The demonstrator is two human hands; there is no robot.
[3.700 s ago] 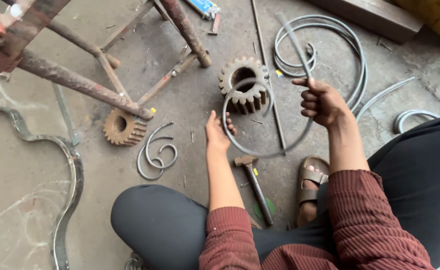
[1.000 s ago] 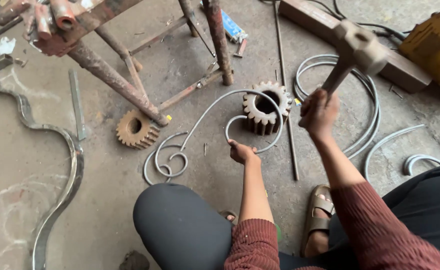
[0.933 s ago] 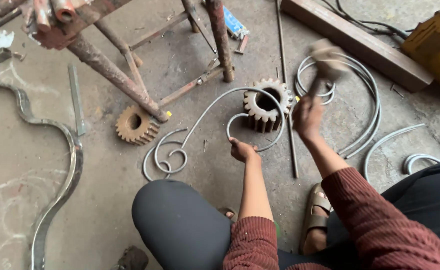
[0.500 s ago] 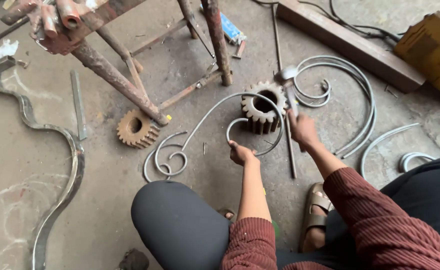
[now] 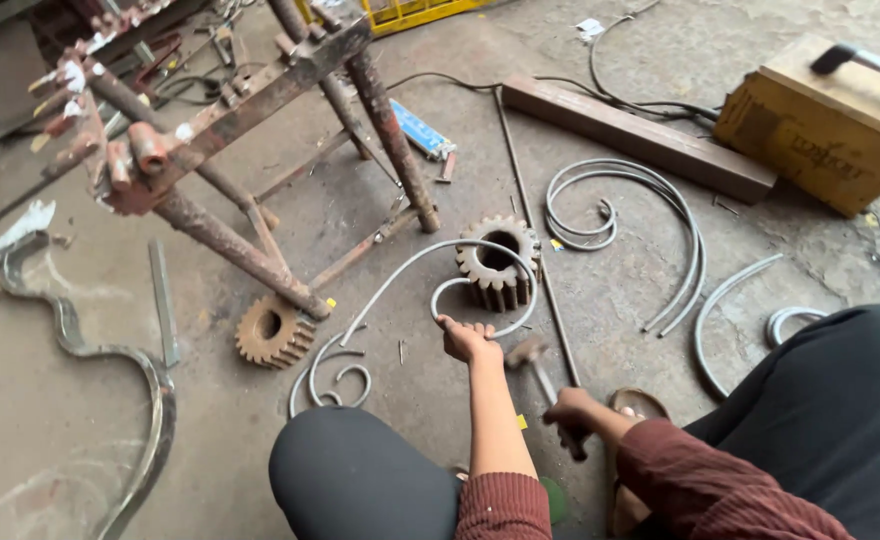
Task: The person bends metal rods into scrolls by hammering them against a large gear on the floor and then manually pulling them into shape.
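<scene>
From up here I see the rusty steel stand (image 5: pixel 260 180) over the floor, then the curved steel rod (image 5: pixel 400 275) looped around the upright gear (image 5: pixel 498 262), likely as a bending form. My left hand (image 5: pixel 466 338) pins the rod's curl, fingers closed. My right hand (image 5: pixel 572 412) grips the hammer (image 5: pixel 532 358), blurred, low beside my knee.

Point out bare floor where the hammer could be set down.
Bare concrete lies between the small rusty gear and the wavy bar at left. Crowded: around the big gear, where the left hand holds the scroll rod, with curved rods beyond.
</scene>
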